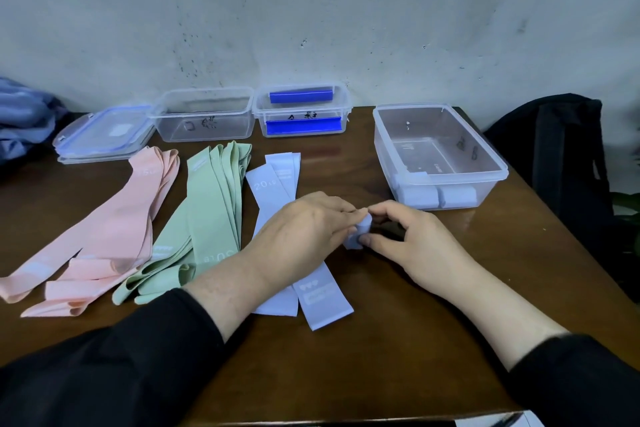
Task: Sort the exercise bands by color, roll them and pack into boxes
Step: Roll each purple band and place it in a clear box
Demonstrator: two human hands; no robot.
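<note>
A: Item one, the lilac band being rolled (360, 230)?
B: On the table (398, 305), centre. The left hand (304, 229) and right hand (412, 236) both pinch it at the fingertips, one from each side, likely to keep the coil tight.

A: Remaining lilac stock?
B: The flat lilac bands (277, 184) lie just beside the left hand, partly under the wrist.

A: Packed?
B: Two lilac rolls (440, 197) sit at the near wall of the open box on the right (491, 163), within easy reach of the right hand.

A: Other colours?
B: The green bands (211, 215) and pink bands (121, 225) lie unrolled in separate piles to the left. Two more boxes (204, 114) wait at the back, presumably theirs, beside loose lids (104, 133).
</note>
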